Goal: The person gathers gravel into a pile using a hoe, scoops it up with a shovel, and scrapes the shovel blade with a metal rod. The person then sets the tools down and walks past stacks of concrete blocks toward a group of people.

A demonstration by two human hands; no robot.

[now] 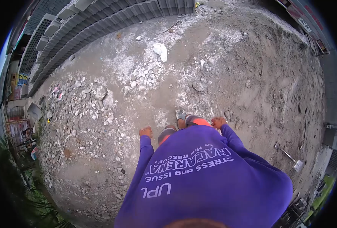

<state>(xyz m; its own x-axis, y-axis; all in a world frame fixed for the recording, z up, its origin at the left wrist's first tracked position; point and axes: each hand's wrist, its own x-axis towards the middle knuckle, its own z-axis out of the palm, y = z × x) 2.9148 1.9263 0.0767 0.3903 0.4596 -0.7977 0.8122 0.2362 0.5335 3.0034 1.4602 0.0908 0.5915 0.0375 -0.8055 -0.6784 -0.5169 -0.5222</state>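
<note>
My left hand (146,132) hangs beside my left leg at the end of a purple sleeve. Its fingers are loosely curled, and nothing shows in it. On the other side, my right hand (218,122) is near the hem of the purple shirt (206,171), with its fingers bent, slightly apart and empty. Between the hands show orange and dark shorts (199,121) and one shoe (180,114) on the dusty ground. Neither hand touches an object.
Stacked grey hollow blocks (100,26) line the upper left. Stones (86,100) lie scattered on the left. A crumpled white bag (160,52) rests ahead. On the right are a shovel (289,155) and loose dirt (267,87), with a vehicle's plate (304,25) at the upper right.
</note>
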